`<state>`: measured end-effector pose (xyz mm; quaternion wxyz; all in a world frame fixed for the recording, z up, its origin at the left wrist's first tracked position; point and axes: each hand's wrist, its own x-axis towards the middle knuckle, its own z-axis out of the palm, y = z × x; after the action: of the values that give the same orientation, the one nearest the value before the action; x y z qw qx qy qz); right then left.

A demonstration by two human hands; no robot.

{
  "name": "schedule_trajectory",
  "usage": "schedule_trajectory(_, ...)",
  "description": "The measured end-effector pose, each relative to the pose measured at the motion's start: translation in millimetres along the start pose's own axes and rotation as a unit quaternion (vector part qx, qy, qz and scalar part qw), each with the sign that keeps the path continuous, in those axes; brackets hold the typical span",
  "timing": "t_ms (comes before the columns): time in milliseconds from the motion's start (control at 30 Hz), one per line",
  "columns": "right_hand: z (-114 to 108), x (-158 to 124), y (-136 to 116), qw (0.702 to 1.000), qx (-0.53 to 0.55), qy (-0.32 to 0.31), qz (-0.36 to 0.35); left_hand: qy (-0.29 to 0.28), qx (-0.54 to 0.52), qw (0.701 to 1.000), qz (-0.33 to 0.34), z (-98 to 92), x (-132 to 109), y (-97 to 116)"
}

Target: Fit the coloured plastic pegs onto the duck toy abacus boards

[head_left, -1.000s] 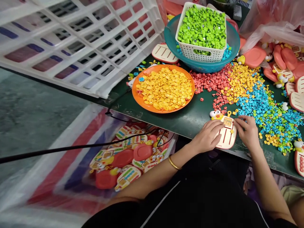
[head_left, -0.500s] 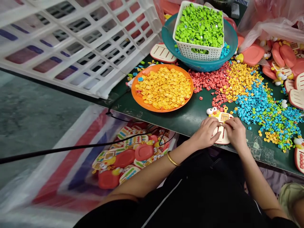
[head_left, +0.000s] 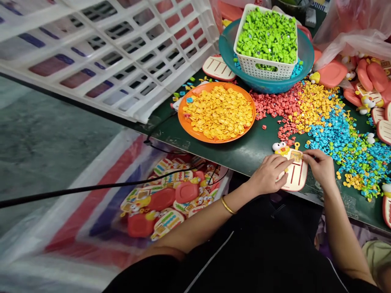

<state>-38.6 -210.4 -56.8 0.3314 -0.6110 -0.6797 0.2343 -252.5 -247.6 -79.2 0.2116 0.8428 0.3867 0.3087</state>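
Note:
A cream duck-shaped toy board (head_left: 296, 176) with red slots and a yellow duck head lies at the near edge of the dark green table (head_left: 244, 150). My left hand (head_left: 269, 174) rests on its left side, fingers curled and pressing it down. My right hand (head_left: 320, 167) sits at its upper right corner, fingers pinched together by the small yellow panel; anything between them is too small to make out. Loose blue, yellow and red beads (head_left: 332, 126) lie spread just beyond the right hand.
An orange plate (head_left: 187, 122) of yellow pieces sits left of the board. A white basket (head_left: 265, 70) of green pieces stands in a teal bowl (head_left: 227, 51) behind. More duck toys (head_left: 366, 77) lie at right. A striped bag (head_left: 91, 211) below holds finished toys. A white crate (head_left: 100, 53) leans at left.
My right hand moved from over the board's middle back out to its upper right corner. The left hand stays on the board, which shifted slightly.

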Motion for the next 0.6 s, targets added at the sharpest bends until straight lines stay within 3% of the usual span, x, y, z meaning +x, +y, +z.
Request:
schedule_trajectory(133,8,-30,2,0.995,-0.063,0.069,-0.033,0.005,0.003,1.000,-0.026,1.5,0,1)
schedule_trajectory(333,16,-47,-9,0.994,-0.034,-0.017,-0.106,0.000,-0.020,0.999,-0.035,0.8,3,0)
schedule_trajectory(433,14,-22,-10,0.996,-0.008,-0.007,-0.084,-0.011,-0.029,0.999,-0.043,-1.0,5,1)
schedule_trajectory(533,9,20,0,0.993,-0.097,0.054,-0.044,-0.029,-0.016,0.999,-0.027,-3.0,6,2)
schedule_trajectory(600,5,44,7,0.985,-0.164,0.019,-0.056,-0.047,-0.002,0.999,-0.010,-3.7,7,3)
